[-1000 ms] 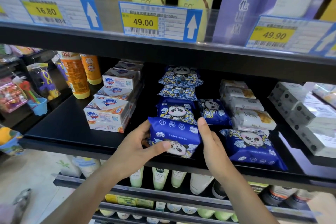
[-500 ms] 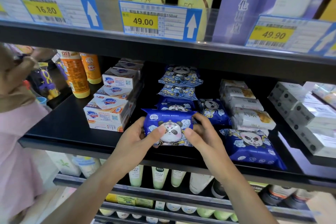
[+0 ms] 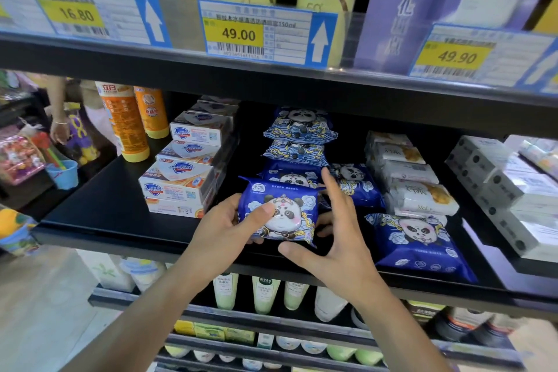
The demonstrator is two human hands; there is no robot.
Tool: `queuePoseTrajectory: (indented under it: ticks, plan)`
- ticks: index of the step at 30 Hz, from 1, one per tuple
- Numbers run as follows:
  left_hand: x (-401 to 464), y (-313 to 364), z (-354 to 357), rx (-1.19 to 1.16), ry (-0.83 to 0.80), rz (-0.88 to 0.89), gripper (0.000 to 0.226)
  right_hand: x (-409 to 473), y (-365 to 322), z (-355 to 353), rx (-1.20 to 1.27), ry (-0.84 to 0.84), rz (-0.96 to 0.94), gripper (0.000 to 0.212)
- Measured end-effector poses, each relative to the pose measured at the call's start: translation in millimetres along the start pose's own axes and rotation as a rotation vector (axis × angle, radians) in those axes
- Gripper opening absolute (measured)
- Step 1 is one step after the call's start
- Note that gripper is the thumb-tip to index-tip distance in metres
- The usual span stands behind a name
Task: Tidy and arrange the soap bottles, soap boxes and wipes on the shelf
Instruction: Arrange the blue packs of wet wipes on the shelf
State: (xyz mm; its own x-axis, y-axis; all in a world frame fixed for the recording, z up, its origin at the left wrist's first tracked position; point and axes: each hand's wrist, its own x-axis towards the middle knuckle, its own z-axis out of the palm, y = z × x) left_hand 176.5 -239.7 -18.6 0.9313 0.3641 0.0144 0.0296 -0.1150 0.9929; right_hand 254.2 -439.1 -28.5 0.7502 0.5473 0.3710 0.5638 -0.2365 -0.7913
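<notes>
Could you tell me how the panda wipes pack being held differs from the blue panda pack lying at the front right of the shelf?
The held pack is gripped by the left hand and tipped up to face the camera; the front-right pack lies flat, untouched. The front-right pack looks larger. Both are dark blue with a panda.

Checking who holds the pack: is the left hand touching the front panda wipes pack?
Touching: the head view shows the left hand gripping the front panda wipes pack, thumb pressed on its face.
</notes>
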Motion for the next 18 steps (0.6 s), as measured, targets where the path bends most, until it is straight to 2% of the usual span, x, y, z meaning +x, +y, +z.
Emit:
queuePoseTrajectory:
  ticks: [6, 11, 14, 16, 18]
  plan:
    - [3.9, 2.0, -1.9, 0.023, 0.02, -0.03, 0.048, 1.6, 2.8, 4.2, -0.094, 0.045, -0.119, 0.102]
    - [4.5, 4.0, -1.4, 0.03, 0.003, -0.027, 0.051, 4.0, -3.9, 3.4, -0.361, 0.097, -0.206, 0.079]
    - [4.1, 6.2, -1.7, 0.04, -0.037, -0.028, 0.049, 8.2, -11.4, -3.2, -0.542, 0.066, -0.256, 0.075]
    - [2.9, 8.0, -1.6, 0.037, -0.058, -0.023, 0.049, 10.6, -16.7, -5.8, -0.602, 0.003, -0.291, 0.075]
    - [2.9, 9.1, -2.0, 0.016, -0.056, -0.02, 0.049, 12.1, -22.8, -6.8, -0.625, 0.007, -0.294, 0.074]
